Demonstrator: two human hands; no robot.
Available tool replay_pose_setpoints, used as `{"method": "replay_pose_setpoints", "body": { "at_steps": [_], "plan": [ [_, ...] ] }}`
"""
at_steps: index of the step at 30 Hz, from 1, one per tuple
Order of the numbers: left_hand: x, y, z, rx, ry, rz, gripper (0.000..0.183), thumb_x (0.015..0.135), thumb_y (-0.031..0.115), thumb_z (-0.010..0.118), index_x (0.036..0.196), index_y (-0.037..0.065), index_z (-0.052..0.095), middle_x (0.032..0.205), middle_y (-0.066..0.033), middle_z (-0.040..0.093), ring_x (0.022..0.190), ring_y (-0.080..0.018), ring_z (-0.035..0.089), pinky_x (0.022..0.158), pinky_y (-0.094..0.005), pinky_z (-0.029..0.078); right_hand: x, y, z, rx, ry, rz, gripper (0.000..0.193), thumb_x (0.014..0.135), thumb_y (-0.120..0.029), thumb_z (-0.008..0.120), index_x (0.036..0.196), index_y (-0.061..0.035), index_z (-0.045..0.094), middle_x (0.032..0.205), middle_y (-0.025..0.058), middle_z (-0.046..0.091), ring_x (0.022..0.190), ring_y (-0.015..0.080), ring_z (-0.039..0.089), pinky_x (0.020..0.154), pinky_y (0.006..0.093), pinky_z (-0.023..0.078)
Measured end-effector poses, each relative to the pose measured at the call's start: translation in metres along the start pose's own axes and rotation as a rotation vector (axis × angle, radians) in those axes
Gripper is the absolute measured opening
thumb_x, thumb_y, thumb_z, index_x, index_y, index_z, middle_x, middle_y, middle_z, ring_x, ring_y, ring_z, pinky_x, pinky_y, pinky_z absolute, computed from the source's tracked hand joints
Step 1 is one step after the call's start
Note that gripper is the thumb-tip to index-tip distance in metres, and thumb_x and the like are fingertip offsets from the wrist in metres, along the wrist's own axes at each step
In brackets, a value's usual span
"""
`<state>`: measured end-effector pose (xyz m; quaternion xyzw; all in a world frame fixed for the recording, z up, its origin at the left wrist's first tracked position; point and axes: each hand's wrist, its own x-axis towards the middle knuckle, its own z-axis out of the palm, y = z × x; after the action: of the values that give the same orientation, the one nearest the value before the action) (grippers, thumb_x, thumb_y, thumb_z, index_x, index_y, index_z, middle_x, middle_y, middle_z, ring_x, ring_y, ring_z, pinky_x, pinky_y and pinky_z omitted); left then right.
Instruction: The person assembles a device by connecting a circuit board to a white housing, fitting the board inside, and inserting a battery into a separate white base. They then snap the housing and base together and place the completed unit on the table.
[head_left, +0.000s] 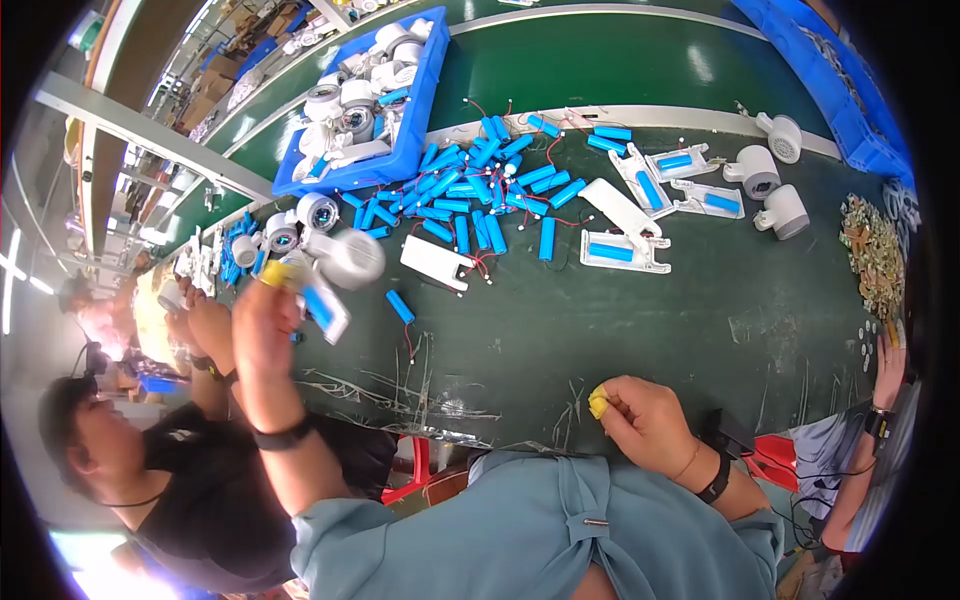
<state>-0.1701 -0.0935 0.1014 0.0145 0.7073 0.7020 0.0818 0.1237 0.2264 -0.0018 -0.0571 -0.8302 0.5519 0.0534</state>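
Observation:
Blurred by motion, my left hand (266,325) is raised at the left side of the table, with yellow covers on its fingertips. Its fingers are closed at the edge of a white round-headed device (352,260), whose open handle shows a blue battery (319,308). By the table's front edge, my right hand (648,422) is closed, thumb against curled fingers, with yellow fingertip covers and nothing visible in it. A single blue battery with a wire (400,306) lies between the hands. Beyond it is a white handle shell (434,262).
Blue batteries (480,190) are heaped at the far middle, beside a blue crate (425,110) of white devices. Handle shells with batteries (612,253) and several white heads (782,212) lie at right. Small parts (870,260) are piled far right. Co-workers sit on both sides.

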Motion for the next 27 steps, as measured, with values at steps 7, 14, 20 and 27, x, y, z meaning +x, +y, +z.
{"method": "replay_pose_setpoints", "body": {
  "at_steps": [7, 14, 20, 27],
  "plan": [
    [0.121, -0.004, -0.173, -0.119, 0.234, -0.007, 0.021, 0.097, 0.021, 0.058, 0.103, 0.002, 0.061, 0.086, -0.0034, 0.064, 0.066, -0.0111, 0.059, 0.057, -0.0235, 0.051, 0.001, -0.005, 0.001, 0.009, 0.019, 0.013, 0.009, 0.084, -0.005, 0.062, 0.094, -0.0033, 0.062, 0.078, 0.0091, 0.063, 0.061, 0.0238, 0.061, 0.056, 0.0335, 0.049],
    [0.104, -0.040, -0.118, 0.672, 0.394, 0.111, 0.040, 0.091, 0.011, 0.056, 0.128, -0.001, 0.056, 0.094, -0.0075, 0.065, 0.072, -0.0164, 0.065, 0.067, -0.0285, 0.054, 0.002, -0.004, 0.003, 0.007, 0.017, -0.010, 0.009, 0.087, -0.003, 0.063, 0.095, -0.0004, 0.062, 0.077, 0.0070, 0.061, 0.059, 0.0131, 0.059, 0.054, 0.0260, 0.047],
    [-0.013, -0.048, 0.010, 0.876, -0.666, 0.300, 0.053, 0.072, -0.017, 0.059, 0.115, 0.013, 0.066, 0.139, -0.0110, 0.047, 0.108, -0.0205, 0.058, 0.081, -0.0288, 0.050, 0.002, -0.002, 0.002, -0.007, 0.033, -0.022, 0.010, 0.086, -0.003, 0.064, 0.095, -0.0010, 0.063, 0.077, 0.0073, 0.061, 0.058, 0.0145, 0.060, 0.054, 0.0267, 0.047],
    [-0.006, -0.058, 0.022, 0.930, -0.641, 0.428, 0.030, 0.080, -0.011, 0.061, 0.106, 0.002, 0.065, 0.099, -0.0050, 0.062, 0.086, -0.0131, 0.060, 0.073, -0.0247, 0.047, 0.000, -0.004, -0.002, -0.013, 0.030, -0.020, 0.012, 0.085, -0.004, 0.065, 0.096, -0.0023, 0.063, 0.078, 0.0077, 0.062, 0.060, 0.0155, 0.061, 0.054, 0.0269, 0.048]
  ]
}}
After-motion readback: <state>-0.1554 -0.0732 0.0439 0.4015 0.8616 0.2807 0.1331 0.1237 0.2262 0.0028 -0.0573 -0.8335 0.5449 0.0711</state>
